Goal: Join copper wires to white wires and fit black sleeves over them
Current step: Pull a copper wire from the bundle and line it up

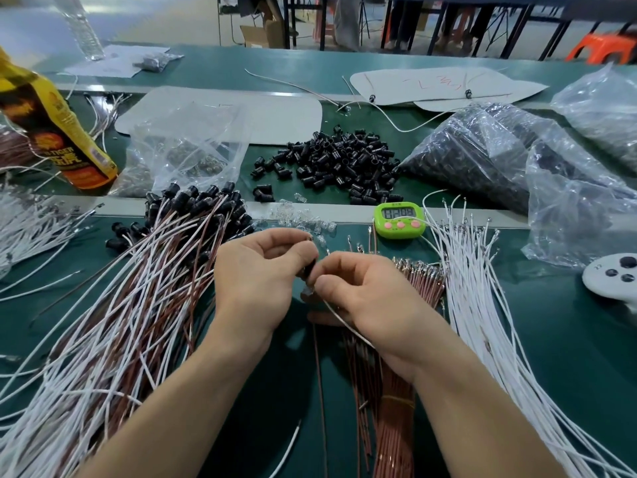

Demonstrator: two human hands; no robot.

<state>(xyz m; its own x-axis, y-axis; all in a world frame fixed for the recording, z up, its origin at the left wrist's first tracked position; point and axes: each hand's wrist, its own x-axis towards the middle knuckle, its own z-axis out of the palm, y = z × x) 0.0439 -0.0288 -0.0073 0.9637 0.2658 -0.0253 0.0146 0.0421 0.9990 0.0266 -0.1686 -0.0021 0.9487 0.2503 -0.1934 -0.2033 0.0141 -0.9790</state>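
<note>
My left hand [256,281] and my right hand [368,294] meet above the green table. Between their fingertips sits a black sleeve [307,270], gripped by my left fingers. My right thumb and forefinger pinch a white wire [348,325] that trails back under my right palm. A copper wire [320,384] hangs down from the hands toward me. Loose black sleeves [341,163] lie heaped behind. A bundle of copper wires [393,426] lies under my right wrist, loose white wires [482,305] fan out to its right, and finished sleeved wire pairs [144,298] are piled on the left.
A green timer [399,219] stands just beyond my hands, with small clear parts [303,219] beside it. Plastic bags of black parts [482,157] fill the right rear, another clear bag [186,157] the left. A yellow bottle [51,125] leans at far left.
</note>
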